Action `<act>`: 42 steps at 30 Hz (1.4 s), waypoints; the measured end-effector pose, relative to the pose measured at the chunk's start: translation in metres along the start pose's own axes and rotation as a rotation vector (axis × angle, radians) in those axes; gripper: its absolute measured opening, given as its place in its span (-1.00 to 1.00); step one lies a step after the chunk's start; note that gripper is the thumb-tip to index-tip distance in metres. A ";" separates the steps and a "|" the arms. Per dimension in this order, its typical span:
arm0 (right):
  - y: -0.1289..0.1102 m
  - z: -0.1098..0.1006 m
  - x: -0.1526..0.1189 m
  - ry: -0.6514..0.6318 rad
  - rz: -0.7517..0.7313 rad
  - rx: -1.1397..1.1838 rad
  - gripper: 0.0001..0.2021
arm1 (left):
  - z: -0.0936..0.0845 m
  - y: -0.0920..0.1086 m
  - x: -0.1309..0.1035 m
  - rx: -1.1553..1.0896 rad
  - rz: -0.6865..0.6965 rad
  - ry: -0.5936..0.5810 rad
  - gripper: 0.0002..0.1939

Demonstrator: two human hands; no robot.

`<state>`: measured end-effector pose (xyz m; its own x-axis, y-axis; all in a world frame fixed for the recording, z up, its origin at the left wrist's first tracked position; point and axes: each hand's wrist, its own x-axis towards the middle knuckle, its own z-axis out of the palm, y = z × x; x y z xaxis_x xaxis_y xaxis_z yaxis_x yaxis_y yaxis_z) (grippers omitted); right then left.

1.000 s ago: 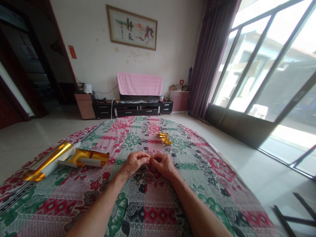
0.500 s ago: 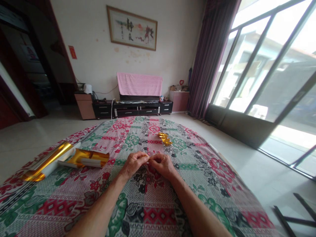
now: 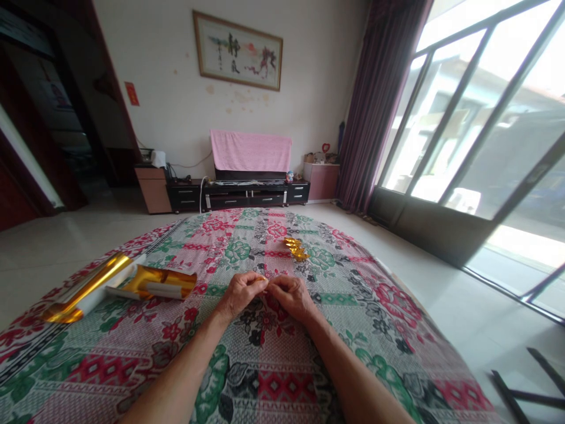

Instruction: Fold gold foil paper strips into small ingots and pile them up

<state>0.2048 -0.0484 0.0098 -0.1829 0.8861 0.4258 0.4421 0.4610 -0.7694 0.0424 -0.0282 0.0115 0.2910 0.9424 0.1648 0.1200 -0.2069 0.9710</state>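
My left hand [image 3: 241, 294] and my right hand [image 3: 292, 296] meet over the middle of the patterned cloth, fingertips pinched together. Between them is a small piece of gold foil paper [image 3: 263, 279], mostly hidden by the fingers. Just beyond the hands lies a short row of folded gold paper pieces [image 3: 296, 250]. To the left are curled sheets of gold foil paper [image 3: 165, 284] with white undersides, one of them a long roll [image 3: 95, 288].
The flowered red, green and grey cloth [image 3: 282, 347] spreads under my forearms. A black cabinet [image 3: 233, 201] with a pink cloth [image 3: 251, 152] over a screen stands against the far wall. Dark bars [image 3: 525, 391] stand on the floor at lower right, below glass doors.
Both hands stay in nearly the same place, still pinched together, and slightly more gold shows at the left fingertips. The whole view has shifted very slightly.
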 end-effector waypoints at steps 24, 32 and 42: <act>0.010 0.006 0.001 0.129 0.138 0.161 -0.80 | -0.002 -0.008 0.005 -0.198 -0.044 0.041 -0.69; 0.004 0.005 0.002 0.112 0.148 0.211 -0.79 | -0.005 -0.013 0.007 -0.118 -0.001 0.056 -0.67; 0.011 0.005 0.002 0.101 0.111 0.229 -0.77 | -0.002 -0.010 0.007 -0.205 -0.063 0.033 -0.61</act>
<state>0.2052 -0.0416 -0.0006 -0.0512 0.9278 0.3694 0.2421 0.3704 -0.8968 0.0412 -0.0195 0.0031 0.2577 0.9605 0.1051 -0.0595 -0.0928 0.9939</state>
